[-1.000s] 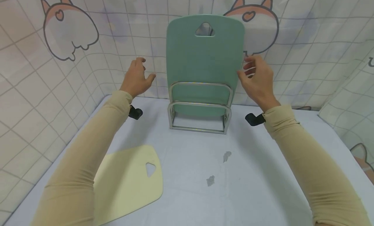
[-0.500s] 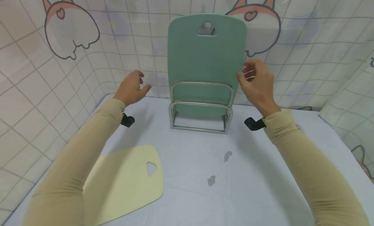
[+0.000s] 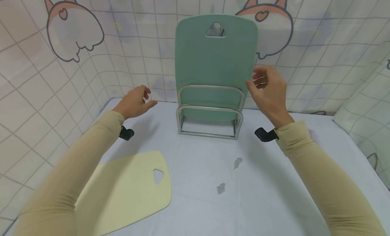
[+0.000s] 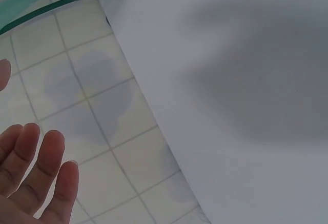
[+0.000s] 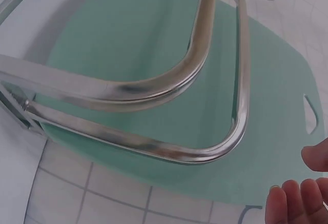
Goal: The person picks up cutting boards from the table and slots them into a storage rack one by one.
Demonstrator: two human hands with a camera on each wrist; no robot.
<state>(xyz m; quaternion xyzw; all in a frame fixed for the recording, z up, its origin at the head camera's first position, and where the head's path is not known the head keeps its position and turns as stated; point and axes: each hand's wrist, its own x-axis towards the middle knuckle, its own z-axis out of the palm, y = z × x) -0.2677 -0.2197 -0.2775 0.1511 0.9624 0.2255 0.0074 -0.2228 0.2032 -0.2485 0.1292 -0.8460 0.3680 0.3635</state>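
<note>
A green cutting board [image 3: 214,63] stands upright in a metal wire rack [image 3: 210,108], its triangular handle hole at the top. My right hand [image 3: 269,90] is at the board's right edge, thumb and fingers loosely bent with a gap between them. In the right wrist view the fingers [image 5: 294,201] hold nothing; whether they touch the board [image 5: 138,44] I cannot tell. Left of the rack, my left hand [image 3: 134,102] hovers over the table's back edge, relaxed and holding nothing. A pale yellow cutting board [image 3: 137,188] lies flat at the front left, partly under my left forearm.
The white-covered table [image 3: 207,209] has two grey patches in front of the rack. A tiled-pattern curtain [image 3: 134,43] with cartoon animals hangs behind and along both sides. A dark cable [image 3: 318,112] shows at the back right.
My left hand has moved down and slightly left, away from the green board. My right hand has dropped a little along the board's right edge. Both boards and the rack stay put.
</note>
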